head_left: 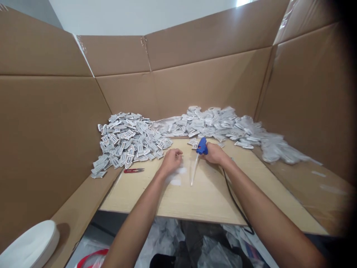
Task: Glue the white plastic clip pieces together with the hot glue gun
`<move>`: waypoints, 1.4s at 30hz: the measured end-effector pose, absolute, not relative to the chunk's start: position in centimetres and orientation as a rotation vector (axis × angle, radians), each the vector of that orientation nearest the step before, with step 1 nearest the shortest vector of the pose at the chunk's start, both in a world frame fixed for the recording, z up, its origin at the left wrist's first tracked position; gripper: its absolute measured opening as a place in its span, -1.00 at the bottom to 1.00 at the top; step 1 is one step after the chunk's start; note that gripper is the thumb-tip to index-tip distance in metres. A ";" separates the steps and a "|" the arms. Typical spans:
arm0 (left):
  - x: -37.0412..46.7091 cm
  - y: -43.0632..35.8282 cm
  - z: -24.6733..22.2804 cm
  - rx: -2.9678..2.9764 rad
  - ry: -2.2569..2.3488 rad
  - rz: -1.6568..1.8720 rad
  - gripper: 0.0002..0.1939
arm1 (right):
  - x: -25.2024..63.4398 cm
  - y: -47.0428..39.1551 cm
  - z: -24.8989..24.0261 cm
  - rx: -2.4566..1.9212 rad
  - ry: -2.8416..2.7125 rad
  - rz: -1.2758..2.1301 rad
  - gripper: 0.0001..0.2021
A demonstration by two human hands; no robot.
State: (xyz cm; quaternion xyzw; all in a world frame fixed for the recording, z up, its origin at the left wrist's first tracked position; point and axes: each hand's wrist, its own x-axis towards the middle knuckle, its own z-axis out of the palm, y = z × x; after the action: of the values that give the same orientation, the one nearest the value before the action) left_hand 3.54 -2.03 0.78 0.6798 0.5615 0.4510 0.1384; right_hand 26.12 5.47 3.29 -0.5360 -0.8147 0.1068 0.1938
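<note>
My right hand (pixel 214 153) is wrapped round a blue glue gun (pixel 202 146), from which a clear glue stick (pixel 194 170) extends down towards the table's front. To its left, my left hand (pixel 172 160) is held over the wooden table with fingers curled; whether anything small is in them is hidden. Just behind the glue gun lies a small grey and white piece (pixel 194 144). A large pile of similar pieces (pixel 134 139) is at the left back, and clear-wrapped pieces (pixel 220 121) are heaped at the right back.
Red thread snips (pixel 134 170) lie left of my hands. A black cord (pixel 232 197) runs beside my right forearm over the table edge. Cardboard walls (pixel 206 82) surround the table (pixel 200 206). A white round object (pixel 32 245) is at the lower left.
</note>
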 end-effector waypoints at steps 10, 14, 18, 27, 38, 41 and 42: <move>4.3 -2.3 1.3 1.685 1.397 1.334 -0.72 | 26.4 3.5 4.9 -1.271 -1.989 0.474 -0.74; 5.3 -3.0 2.1 1.512 1.012 1.165 -0.35 | 24.1 1.8 5.4 -1.001 -1.869 0.929 -0.67; 5.0 -3.1 2.9 1.329 1.122 1.227 -0.56 | 22.7 0.5 5.2 -0.891 -1.838 0.947 -0.69; 1.2 -2.5 3.8 0.723 1.611 1.756 -0.73 | 20.6 -2.0 2.8 -0.790 -2.395 0.765 -0.86; 4.1 -2.9 3.3 1.050 1.218 1.452 -0.51 | 22.5 -0.2 4.0 -0.826 -1.913 0.840 -0.85; 4.4 -3.0 3.1 1.203 1.140 1.384 -0.53 | 22.5 -0.3 4.2 -0.763 -1.881 0.968 -0.79; 4.4 -3.1 3.0 1.249 1.116 1.376 -0.53 | 22.5 -0.5 4.3 -0.748 -1.891 0.982 -0.79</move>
State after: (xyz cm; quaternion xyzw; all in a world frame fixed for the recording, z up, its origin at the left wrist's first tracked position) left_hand 4.41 -3.06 3.03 0.5091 0.4551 0.5610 0.4679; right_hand 22.54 -0.46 4.31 -0.2994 -0.7571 0.3931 0.4273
